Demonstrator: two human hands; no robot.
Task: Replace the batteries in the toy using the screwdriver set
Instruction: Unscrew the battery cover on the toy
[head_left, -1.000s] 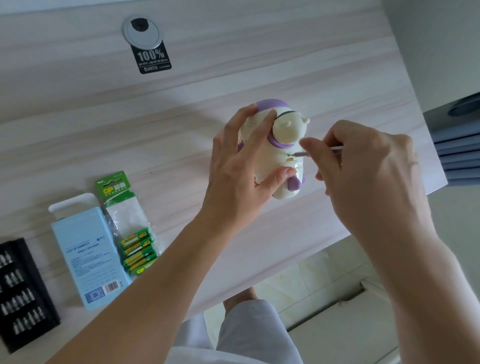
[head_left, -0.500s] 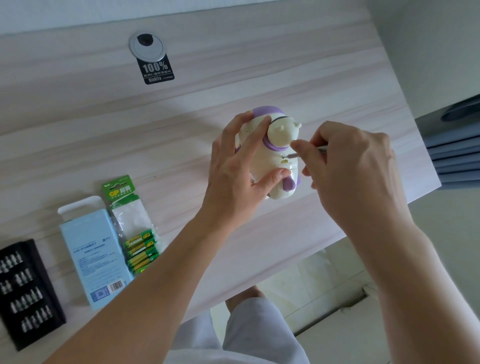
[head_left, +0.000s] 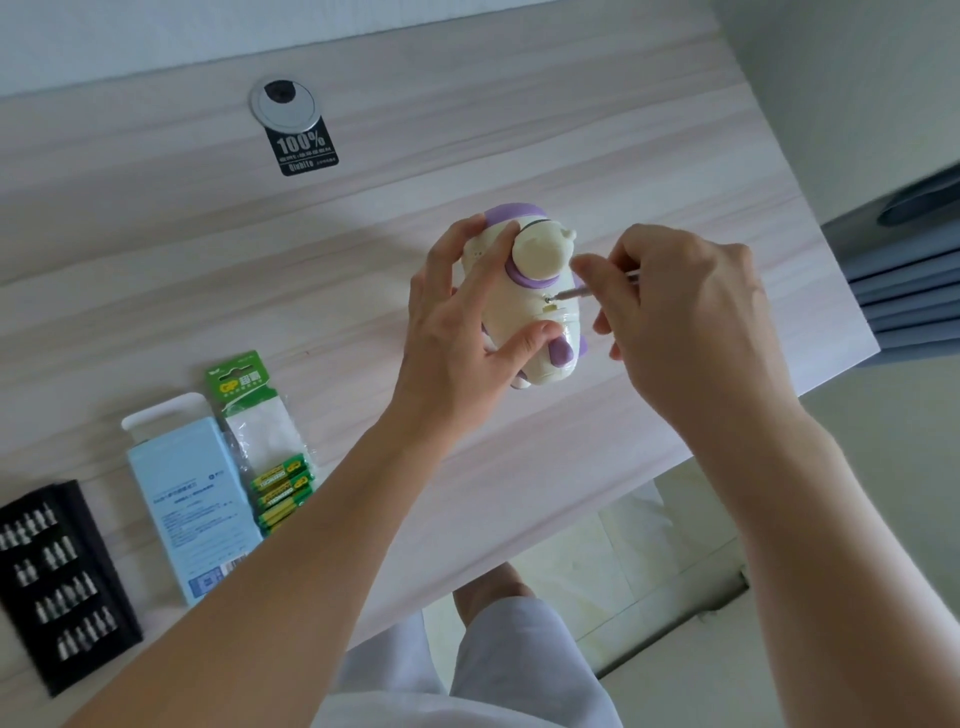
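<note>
Head view: left hand (head_left: 457, 332) grips toy (head_left: 535, 312), right hand (head_left: 685, 322) pinches screwdriver (head_left: 571, 294); battery pack (head_left: 260, 441) reads "GP".

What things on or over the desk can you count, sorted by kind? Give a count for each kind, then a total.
Toy: 1
Screwdriver: 1
Battery pack: 1
Blue box: 1
Bit tray: 1
Hands, left and right: 2
Total: 7
</note>
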